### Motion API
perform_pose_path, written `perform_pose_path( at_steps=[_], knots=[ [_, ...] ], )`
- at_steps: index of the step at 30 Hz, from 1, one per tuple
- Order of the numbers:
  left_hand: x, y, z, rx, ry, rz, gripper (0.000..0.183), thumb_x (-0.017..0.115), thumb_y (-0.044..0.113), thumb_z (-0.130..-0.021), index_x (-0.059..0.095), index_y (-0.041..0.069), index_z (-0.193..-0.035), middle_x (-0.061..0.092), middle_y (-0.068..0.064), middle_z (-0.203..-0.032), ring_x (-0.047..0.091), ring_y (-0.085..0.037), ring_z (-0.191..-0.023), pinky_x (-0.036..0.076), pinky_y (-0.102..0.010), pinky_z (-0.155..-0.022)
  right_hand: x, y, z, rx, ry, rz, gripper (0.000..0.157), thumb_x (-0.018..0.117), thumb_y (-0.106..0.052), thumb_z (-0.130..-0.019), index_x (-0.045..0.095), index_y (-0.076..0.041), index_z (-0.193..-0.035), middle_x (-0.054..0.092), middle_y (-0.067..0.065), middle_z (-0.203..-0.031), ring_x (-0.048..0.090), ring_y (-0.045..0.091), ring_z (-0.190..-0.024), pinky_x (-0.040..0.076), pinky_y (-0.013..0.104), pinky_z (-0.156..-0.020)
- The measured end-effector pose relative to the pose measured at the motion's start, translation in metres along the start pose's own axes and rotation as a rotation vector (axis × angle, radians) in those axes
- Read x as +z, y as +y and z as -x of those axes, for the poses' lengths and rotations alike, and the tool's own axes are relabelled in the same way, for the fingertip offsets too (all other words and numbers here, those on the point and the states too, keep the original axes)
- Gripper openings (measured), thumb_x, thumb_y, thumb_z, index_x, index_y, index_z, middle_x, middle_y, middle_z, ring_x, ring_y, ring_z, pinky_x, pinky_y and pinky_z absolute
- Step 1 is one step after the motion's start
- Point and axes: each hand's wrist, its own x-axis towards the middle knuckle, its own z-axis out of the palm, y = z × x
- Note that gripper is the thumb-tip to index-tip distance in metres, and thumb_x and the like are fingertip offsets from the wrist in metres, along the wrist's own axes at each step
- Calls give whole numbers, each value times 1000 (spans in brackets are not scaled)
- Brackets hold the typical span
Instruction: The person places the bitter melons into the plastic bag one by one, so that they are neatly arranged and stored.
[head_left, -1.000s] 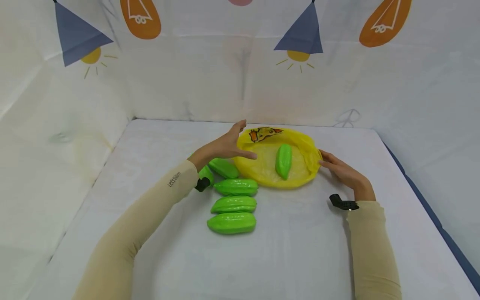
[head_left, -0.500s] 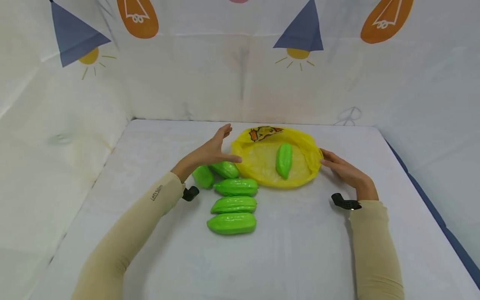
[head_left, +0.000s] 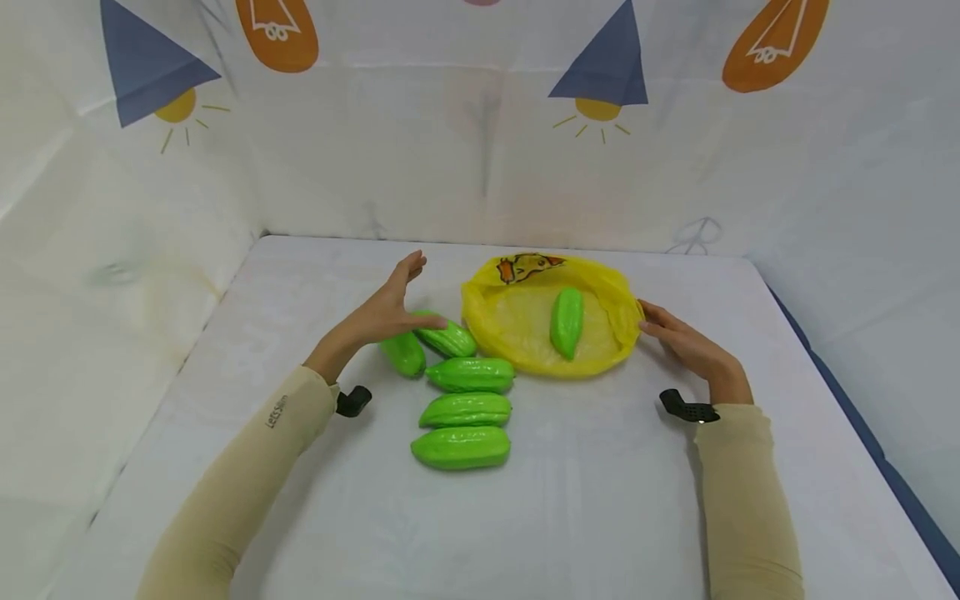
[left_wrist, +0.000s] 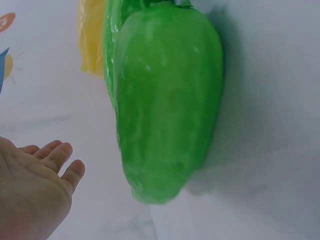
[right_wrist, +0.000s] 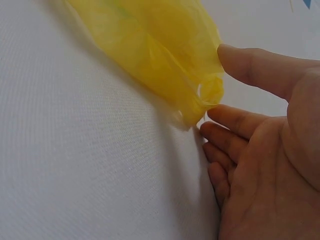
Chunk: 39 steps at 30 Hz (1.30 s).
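My left hand [head_left: 381,315] is in the air with fingers and thumb spread, just above and beside two green ridged fruits, and holds nothing. In the left wrist view one green ridged fruit [left_wrist: 165,105] fills the middle, with part of my left hand [left_wrist: 32,185] at its left. A yellow plastic bag [head_left: 495,325] lies spread out with its mouth wide, and a single green fruit [head_left: 567,323] is inside. At the bag's right rim, my right hand [head_left: 692,343] touches the plastic with fairly straight fingers; thumb and fingertips [right_wrist: 220,112] are against the yellow edge [right_wrist: 200,95].
Three green fruits lie crosswise in a column: the upper [head_left: 471,375], the middle [head_left: 465,409] and the nearest [head_left: 461,448]. Two more, a slanted fruit [head_left: 450,337] and another [head_left: 405,354], lie behind them. A white cloth wall [head_left: 420,167] stands behind the table [head_left: 600,500].
My left hand has drawn back to the left, away from the bag's left rim, with its fingers still spread. My right hand stays at the right rim. The bag and fruits have not visibly moved.
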Motion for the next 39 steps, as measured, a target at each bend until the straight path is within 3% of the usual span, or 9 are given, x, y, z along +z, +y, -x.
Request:
perform_pose_path(
  at_steps=[7, 14, 22, 33, 39],
  knots=[
    [-7, -21, 18, -30, 19, 2, 116, 78, 39, -84, -9, 14, -157, 4, -8, -165, 8, -29, -153, 14, -56, -121, 0, -2, 2, -4, 11, 0, 82, 50, -49, -100, 3, -16, -159, -3, 9, -166, -8, 35, -151, -3, 65, -117],
    [-7, -32, 28, -65, 31, 16, 118, 79, 39, -82, -8, 15, -157, 5, -9, -165, 7, -31, -152, 14, -59, -120, 0, -1, 2, -8, 6, 11, 85, 50, -52, -99, 3, -15, -159, -3, 8, -166, -7, 36, -151, -2, 66, -117],
    [0, -48, 37, -86, 41, -101, 113, 79, 48, -79, 8, 8, -158, 15, -19, -162, 13, -37, -150, 18, -59, -119, 2, 1, 2, 0, 19, 23, 85, 50, -53, -98, 4, -15, -159, -2, 9, -166, -6, 38, -151, -1, 66, -117],
    [2, -59, 46, -59, 29, -238, 106, 81, 45, -78, 24, -1, -153, 12, -22, -161, 12, -43, -148, 22, -64, -115, 3, 2, 2, 9, 27, 28, 83, 49, -51, -99, 3, -16, -159, -3, 9, -166, -7, 38, -151, -1, 67, -116],
    [1, -63, 49, -88, -4, -178, 111, 80, 47, -78, 15, 2, -156, 17, -22, -160, 20, -42, -147, 23, -60, -117, 4, 3, 2, 8, 20, 9, 84, 50, -50, -100, 2, -16, -159, -4, 9, -166, -8, 38, -151, -2, 67, -116]
  ],
)
